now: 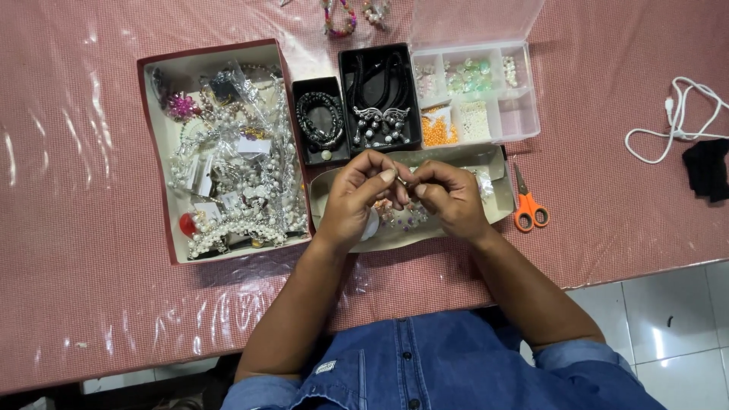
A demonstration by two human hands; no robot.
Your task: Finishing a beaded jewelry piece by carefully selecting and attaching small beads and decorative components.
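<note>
nearest the camera, the left hand (351, 199) and right hand (449, 199) meet fingertip to fingertip over a shallow cream tray (497, 163), both pinching one tiny silvery piece (402, 181) between thumb and forefinger (too small to tell if it is a clasp or a ring). it sits right at the join of the two hands, above loose pale and purplish beads (402, 216) lying in the tray. the risk, as i judge it, is a slip: a piece this small could pop out of the pinch and vanish among the beads below or roll onto the plastic-covered pink checked tablecloth (91, 288). orange-handled scissors (528, 206) lie just right of the tray. further off stand two black boxes of dark cords and silver wing charms (380, 118), a clear compartment box (474, 99) of orange, white and green beads, and a large box heaped with pearl pieces (228, 152).
</note>
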